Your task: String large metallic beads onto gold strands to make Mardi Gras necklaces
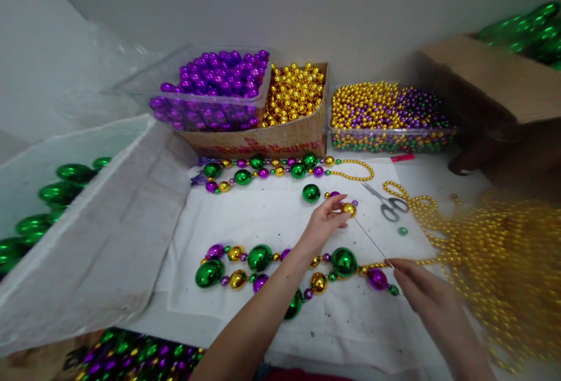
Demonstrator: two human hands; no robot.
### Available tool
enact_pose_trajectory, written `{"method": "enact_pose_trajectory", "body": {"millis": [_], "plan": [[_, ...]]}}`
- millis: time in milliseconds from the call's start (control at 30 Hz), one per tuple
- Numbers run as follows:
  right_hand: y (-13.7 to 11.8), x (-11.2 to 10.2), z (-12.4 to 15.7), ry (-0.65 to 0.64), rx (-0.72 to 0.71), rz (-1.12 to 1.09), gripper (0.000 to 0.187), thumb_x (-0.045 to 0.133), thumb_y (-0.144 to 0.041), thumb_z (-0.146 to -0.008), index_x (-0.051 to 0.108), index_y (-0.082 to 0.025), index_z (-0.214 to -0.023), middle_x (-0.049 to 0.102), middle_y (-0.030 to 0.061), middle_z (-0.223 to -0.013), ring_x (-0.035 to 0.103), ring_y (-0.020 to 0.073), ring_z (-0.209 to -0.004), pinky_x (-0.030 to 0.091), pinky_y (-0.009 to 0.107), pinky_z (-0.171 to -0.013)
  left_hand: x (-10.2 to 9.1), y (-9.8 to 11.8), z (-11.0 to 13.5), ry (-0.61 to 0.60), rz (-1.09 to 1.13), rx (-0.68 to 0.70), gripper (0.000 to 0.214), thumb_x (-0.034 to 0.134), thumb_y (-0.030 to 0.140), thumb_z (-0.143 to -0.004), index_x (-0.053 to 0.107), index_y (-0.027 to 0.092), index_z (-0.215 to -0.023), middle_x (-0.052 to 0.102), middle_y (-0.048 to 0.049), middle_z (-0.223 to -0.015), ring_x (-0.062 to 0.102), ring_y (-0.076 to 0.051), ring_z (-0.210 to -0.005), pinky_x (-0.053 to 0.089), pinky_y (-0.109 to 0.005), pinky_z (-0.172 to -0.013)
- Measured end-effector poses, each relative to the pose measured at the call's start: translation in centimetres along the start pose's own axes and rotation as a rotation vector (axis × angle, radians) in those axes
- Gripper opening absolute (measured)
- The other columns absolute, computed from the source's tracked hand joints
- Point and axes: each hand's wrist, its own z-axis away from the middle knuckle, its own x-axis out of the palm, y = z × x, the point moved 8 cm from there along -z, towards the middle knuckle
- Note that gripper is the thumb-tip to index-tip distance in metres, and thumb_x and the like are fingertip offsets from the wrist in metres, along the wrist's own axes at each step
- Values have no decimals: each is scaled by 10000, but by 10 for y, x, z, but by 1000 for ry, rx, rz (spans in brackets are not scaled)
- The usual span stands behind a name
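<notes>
Left hand (323, 222) pinches a gold bead (349, 209); right hand (427, 292) holds a thin strand (372, 241).

This looks like a small bead workshop — supplies in bulk, stacked for handwork. Along a plain wall (328, 13) stand a plastic tub (256, 101) of purple beads (223, 74) and a cardboard box (291, 139) of gold beads (295, 92); scissors (384, 198) and bead strings (260, 257) lie on a white cloth (245, 212) — a worktop in use.

The left forearm (258, 317) hides part of the large-bead strand (260, 257) — the gold bead chains (491, 246) blur rightward, and the right edge cuts them off.
</notes>
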Motion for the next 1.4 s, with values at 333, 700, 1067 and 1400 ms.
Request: {"method": "enact_pose_trajectory", "body": {"millis": [333,700,1067,1400], "plan": [[3,10,2,-24,22,-74,407,615,-505,-740,754,-177,-937,613,18,-602,486,139,-488,421,227,-435,0,6,9,78,241,-75,513,724,226,-711,494,177,-1168,624,-110,-1120,641,-166,-827,502,-268,-678],[0,18,3,-18,16,-27,452,617,-530,-723,753,-165,-954,645,35,-631,496,159,-498,454,253,-472,-8,8,11,109,272,-66,600,743,234,-689,465,207,-1221,622,-99,-1158,638,-151,-825,478,-246,-662],[-18,19,7,-31,-95,56,356,586,-463,-780,748,-208,-968,723,69,-1032,656,271,-978,519,346,-863,-13,6,10,126,238,-67,453,740,278,-694,528,184,-1083,634,-87,-1131,631,-131,-794,441,-232,-658],[-15,23,10,30,-64,-22,356,601,-477,-776,756,-208,-950,745,48,-891,684,271,-816,564,305,-645,-15,4,10,162,271,-87,400,737,303,-702,551,173,-1030,662,-64,-997,630,-127,-750,440,-243,-661]]}}
